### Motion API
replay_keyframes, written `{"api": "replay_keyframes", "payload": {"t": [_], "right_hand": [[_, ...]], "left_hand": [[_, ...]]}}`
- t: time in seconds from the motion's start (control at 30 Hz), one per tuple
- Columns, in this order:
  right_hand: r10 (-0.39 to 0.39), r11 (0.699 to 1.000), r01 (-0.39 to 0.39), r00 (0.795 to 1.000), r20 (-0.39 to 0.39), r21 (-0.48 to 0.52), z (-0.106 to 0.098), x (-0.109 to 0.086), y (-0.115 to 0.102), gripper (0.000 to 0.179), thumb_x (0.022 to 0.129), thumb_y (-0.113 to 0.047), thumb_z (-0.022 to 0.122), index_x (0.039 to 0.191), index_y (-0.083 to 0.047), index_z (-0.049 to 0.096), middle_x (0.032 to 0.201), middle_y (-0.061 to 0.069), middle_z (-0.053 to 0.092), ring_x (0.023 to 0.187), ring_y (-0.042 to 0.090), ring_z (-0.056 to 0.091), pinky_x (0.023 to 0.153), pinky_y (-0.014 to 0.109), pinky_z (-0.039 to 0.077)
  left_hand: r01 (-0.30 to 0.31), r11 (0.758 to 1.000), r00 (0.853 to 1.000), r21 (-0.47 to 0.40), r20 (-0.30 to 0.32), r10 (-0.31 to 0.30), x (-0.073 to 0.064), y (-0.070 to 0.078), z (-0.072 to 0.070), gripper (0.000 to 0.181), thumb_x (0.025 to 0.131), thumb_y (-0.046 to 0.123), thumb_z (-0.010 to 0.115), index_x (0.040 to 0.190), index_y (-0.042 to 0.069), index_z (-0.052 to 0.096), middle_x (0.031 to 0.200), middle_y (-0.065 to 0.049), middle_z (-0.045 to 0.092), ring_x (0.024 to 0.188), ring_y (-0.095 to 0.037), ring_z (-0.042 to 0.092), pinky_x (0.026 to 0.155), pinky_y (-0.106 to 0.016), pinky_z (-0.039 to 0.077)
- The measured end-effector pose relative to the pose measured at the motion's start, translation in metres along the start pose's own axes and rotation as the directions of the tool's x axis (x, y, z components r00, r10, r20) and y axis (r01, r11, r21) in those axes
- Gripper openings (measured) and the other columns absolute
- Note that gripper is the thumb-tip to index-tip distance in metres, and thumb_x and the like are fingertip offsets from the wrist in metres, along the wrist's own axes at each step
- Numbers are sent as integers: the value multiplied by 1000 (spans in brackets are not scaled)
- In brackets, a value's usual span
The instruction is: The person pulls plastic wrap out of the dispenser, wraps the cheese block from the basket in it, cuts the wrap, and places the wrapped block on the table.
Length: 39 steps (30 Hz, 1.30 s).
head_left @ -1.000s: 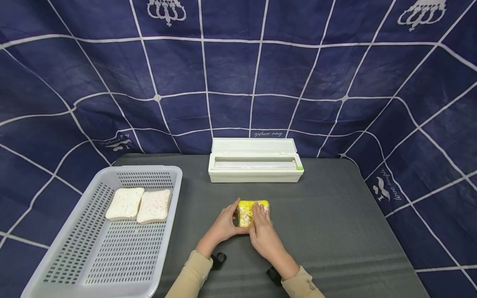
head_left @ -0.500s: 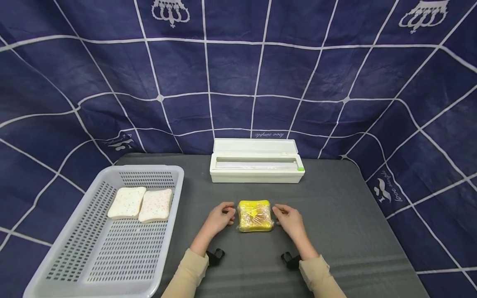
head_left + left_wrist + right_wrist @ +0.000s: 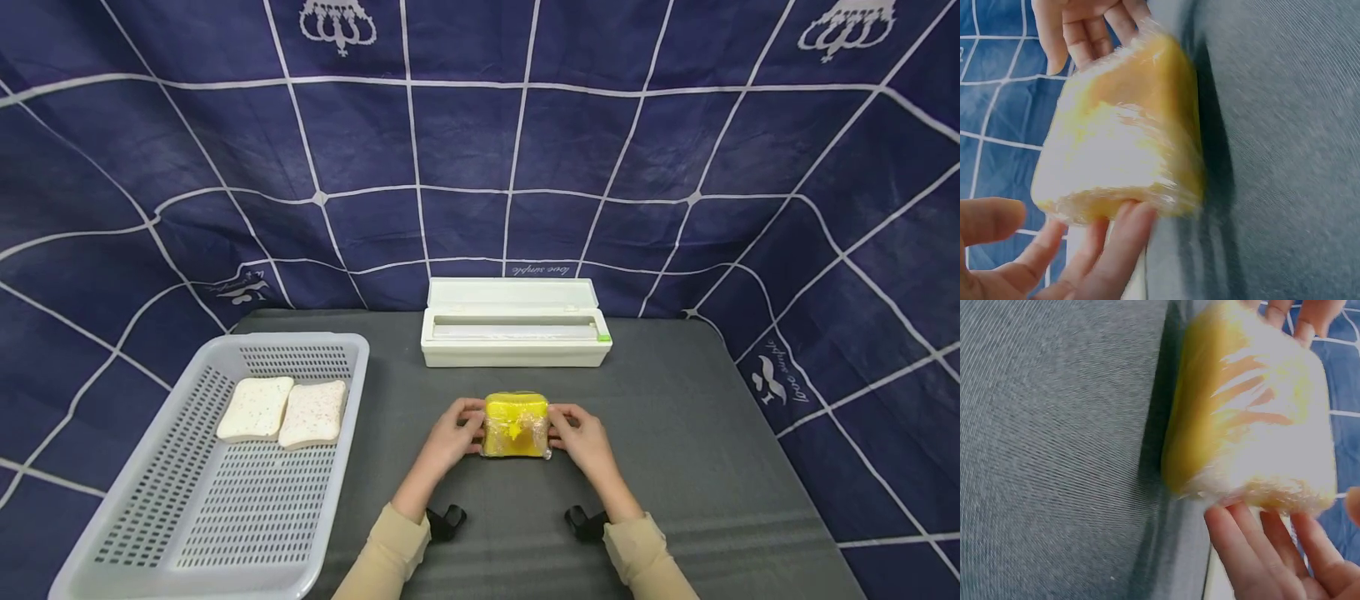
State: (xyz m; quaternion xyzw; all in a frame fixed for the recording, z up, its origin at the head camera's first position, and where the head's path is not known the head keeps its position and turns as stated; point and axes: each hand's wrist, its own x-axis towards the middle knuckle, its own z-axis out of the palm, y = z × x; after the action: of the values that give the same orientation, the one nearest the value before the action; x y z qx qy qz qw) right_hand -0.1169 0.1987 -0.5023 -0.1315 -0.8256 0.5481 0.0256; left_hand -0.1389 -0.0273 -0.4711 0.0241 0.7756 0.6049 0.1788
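A yellow, bread-shaped slice in cling film (image 3: 516,427) is held between my two hands in front of me, its wrapped face tilted up. My left hand (image 3: 450,437) has its fingertips against the left side, and my right hand (image 3: 588,446) holds the right side the same way. In the left wrist view, several fingers (image 3: 1129,234) press the edge of the slice, while the thumb stands apart from it. The right wrist view shows the wrinkled film and fingers (image 3: 1232,540) at the other edge, with that thumb also apart.
Behind the slice, a white cling film box (image 3: 517,357) stands with its lid up and a roll of film inside. At left is a grey perforated basket (image 3: 347,450) holding two pale bread slices (image 3: 255,408) (image 3: 312,414). A blue checked cloth (image 3: 480,150) hangs behind the dark table (image 3: 675,450).
My right hand came off the top of the wrapped slice and both hands moved to its sides, apart from it half a second ago. Now they touch it, and it has tipped up and shifted slightly away.
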Motion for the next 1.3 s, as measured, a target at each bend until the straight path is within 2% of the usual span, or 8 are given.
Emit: {"api": "replay_keyframes", "payload": {"t": [0.13, 0.23, 0.37, 0.5, 0.7, 0.9, 1.13, 1.3], "right_hand": [[-69, 997, 72, 995, -79, 33, 0, 13, 30, 68, 86, -70, 57, 105, -6, 68, 113, 19, 66, 88, 18, 72, 67, 24, 59], [-54, 996, 60, 994, -93, 65, -4, 1, 17, 47, 89, -50, 69, 99, -4, 66, 113, 21, 67, 95, 27, 72, 72, 27, 59], [5, 986, -6, 1000, 8, 169, -10, -22, -10, 30, 89, -15, 73, 107, 3, 57, 123, 24, 61, 115, 36, 65, 81, 23, 57], [-7, 968, -27, 991, 136, 251, -12, -31, -8, 48, 86, 6, 70, 128, 5, 47, 135, 29, 50, 128, 42, 53, 94, 27, 54], [-88, 996, 91, 975, 205, -7, -8, -32, 6, 91, 78, -6, 83, 151, -1, 30, 149, 22, 31, 129, 41, 47, 103, 45, 48], [-89, 955, 153, 965, 248, -253, 1, -27, 4, 114, 65, -26, 93, 154, -3, 26, 154, 24, 31, 129, 42, 46, 101, 52, 47], [-88, 938, 161, 966, 241, -305, 6, -22, 1, 111, 62, -27, 95, 151, -4, 33, 145, 24, 42, 120, 40, 54, 96, 53, 50], [-94, 950, 150, 974, 208, -273, -14, -17, 2, 103, 66, -27, 93, 149, -3, 36, 140, 23, 46, 116, 41, 58, 96, 51, 50]], "left_hand": [[-56, 998, 997, 8, -52, 56, -1, 5, 3, 32, 103, 29, 52, 116, 0, 58, 118, -21, 62, 107, -32, 67, 89, -40, 57], [-75, 997, 994, 19, -83, 76, -3, 2, 5, 29, 101, 29, 58, 105, 1, 58, 113, -19, 65, 103, -29, 68, 84, -37, 57], [-93, 996, 993, 10, -66, 93, -5, -10, 6, 22, 93, 17, 69, 99, 1, 56, 107, -17, 66, 102, -28, 67, 79, -33, 56], [-106, 994, 994, 30, -9, 106, -10, -21, 6, 26, 85, 4, 75, 98, 1, 53, 108, -18, 62, 109, -34, 65, 89, -37, 57], [-97, 992, 995, 85, -18, 99, -14, -29, 7, 20, 86, -1, 69, 97, 2, 53, 109, -18, 61, 107, -36, 65, 86, -39, 58], [-85, 985, 987, 149, -125, 104, -14, -30, 3, 19, 86, -3, 64, 103, 3, 57, 109, -16, 59, 105, -34, 63, 82, -42, 57], [-84, 986, 978, 142, -176, 109, -14, -30, -5, 26, 88, -2, 63, 114, 2, 59, 116, -18, 60, 110, -35, 60, 87, -45, 55], [-102, 985, 974, 136, -189, 127, -11, -29, -9, 27, 89, -1, 63, 116, 1, 60, 119, -19, 61, 112, -36, 60, 89, -47, 54]]}}
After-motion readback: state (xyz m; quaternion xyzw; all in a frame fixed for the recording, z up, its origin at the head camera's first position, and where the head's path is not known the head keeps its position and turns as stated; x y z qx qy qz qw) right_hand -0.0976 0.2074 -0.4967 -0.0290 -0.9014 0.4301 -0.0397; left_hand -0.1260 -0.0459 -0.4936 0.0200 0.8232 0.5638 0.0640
